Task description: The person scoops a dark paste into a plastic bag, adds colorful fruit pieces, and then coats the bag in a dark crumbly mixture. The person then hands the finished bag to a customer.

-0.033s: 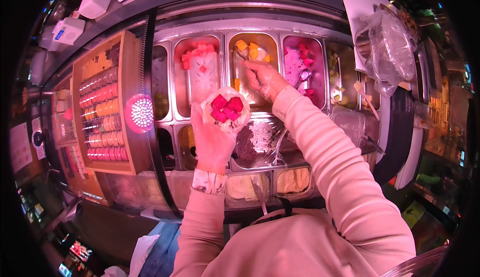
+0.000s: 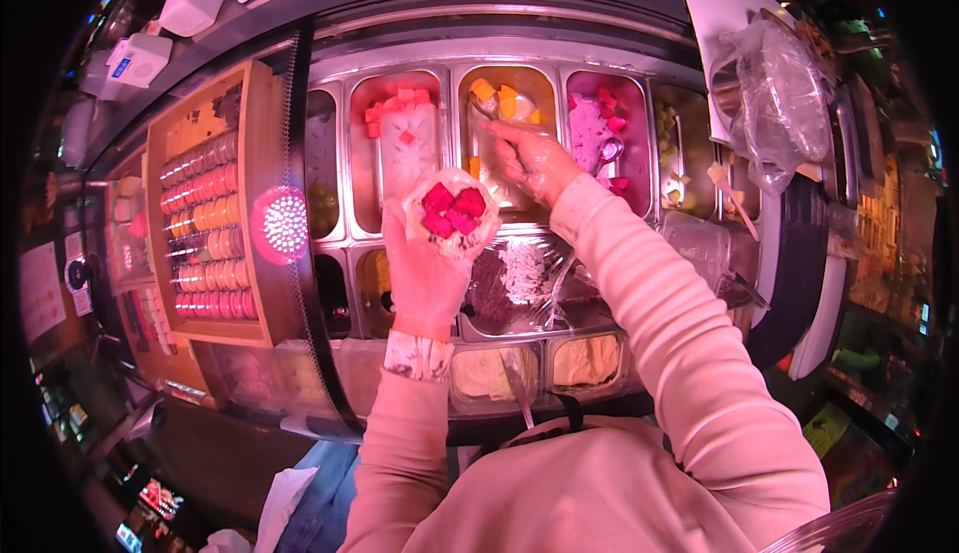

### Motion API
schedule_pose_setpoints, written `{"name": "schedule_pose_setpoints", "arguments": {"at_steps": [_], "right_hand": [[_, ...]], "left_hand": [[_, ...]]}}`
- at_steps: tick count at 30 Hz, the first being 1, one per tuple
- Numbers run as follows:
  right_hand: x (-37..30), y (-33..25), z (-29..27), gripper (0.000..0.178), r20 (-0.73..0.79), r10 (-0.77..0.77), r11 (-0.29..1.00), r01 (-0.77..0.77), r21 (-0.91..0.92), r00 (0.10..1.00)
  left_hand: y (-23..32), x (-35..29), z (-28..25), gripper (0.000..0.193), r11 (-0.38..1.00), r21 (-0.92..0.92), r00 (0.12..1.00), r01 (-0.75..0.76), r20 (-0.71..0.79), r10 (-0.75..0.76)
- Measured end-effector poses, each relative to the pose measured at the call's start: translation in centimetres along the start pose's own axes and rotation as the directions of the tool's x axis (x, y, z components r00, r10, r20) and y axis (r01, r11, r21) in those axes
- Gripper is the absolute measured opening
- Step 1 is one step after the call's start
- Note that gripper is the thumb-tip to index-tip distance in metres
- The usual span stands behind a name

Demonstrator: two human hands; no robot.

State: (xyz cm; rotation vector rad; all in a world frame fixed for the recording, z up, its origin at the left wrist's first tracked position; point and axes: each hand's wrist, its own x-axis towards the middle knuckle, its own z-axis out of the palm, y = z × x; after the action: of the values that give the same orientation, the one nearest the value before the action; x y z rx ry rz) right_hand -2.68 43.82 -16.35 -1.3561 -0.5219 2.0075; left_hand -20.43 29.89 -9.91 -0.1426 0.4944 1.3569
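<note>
My left hand (image 2: 425, 278) is wrapped round a small round cup (image 2: 467, 247) with a pale rim. Dark pink fruit cubes (image 2: 453, 210) lie on top of its creamy, dark-speckled filling. To the right and farther off, my right hand (image 2: 529, 158) reaches over a deep metal pan (image 2: 551, 83) of yellow fruit cubes (image 2: 508, 105). Its fingers are pinched together around what looks like a metal spoon (image 2: 485, 105), whose bowl lies among the cubes; the hand partly hides the handle.
A pan of lighter red cubes (image 2: 405, 103) stands left of the yellow one, and a pink-fruit pan with a spoon (image 2: 607, 151) right of it. Nearer are dark and white toppings (image 2: 524, 273) under film. A wooden case of macarons (image 2: 212, 253) is at left; a plastic bag (image 2: 774, 103) hangs right.
The cup in my left hand has dipped very slightly toward me. My right hand has shifted a touch to the right over the yellow cubes.
</note>
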Motion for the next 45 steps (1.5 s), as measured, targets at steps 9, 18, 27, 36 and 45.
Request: {"name": "schedule_pose_setpoints", "arguments": {"at_steps": [9,18,27,36,45], "right_hand": [[-13.6,-5.0,1.3,0.024,-0.015,-0.063,0.920,0.053,-0.388,0.998],[-17.8,1.2,2.5,0.049,0.306,-0.645,-0.354,0.081,-0.932,0.701],[-9.9,-2.3,0.2,0.005,-0.224,0.177,0.966,-0.213,-0.149,0.958],[8.6,3.6,-5.9,0.011,-0.149,0.230,0.808,-0.104,0.580,0.962],[7.0,4.2,-3.4,0.008,-0.257,0.257,0.771,-0.038,0.635,0.932]], "left_hand": [[-0.7,2.8,1.3,0.067,0.997,0.074,1.000,-0.010,-0.024,0.011],[-4.7,2.9,2.8,0.044,0.994,0.107,0.999,0.002,-0.054,0.004],[-2.2,1.7,0.1,0.049,0.991,0.126,0.998,-0.033,-0.050,0.040],[0.0,-0.6,-1.7,0.054,0.996,0.076,0.999,0.048,-0.011,-0.047],[0.5,-1.4,-0.7,0.078,0.992,0.129,0.998,0.000,-0.067,0.009]]}}
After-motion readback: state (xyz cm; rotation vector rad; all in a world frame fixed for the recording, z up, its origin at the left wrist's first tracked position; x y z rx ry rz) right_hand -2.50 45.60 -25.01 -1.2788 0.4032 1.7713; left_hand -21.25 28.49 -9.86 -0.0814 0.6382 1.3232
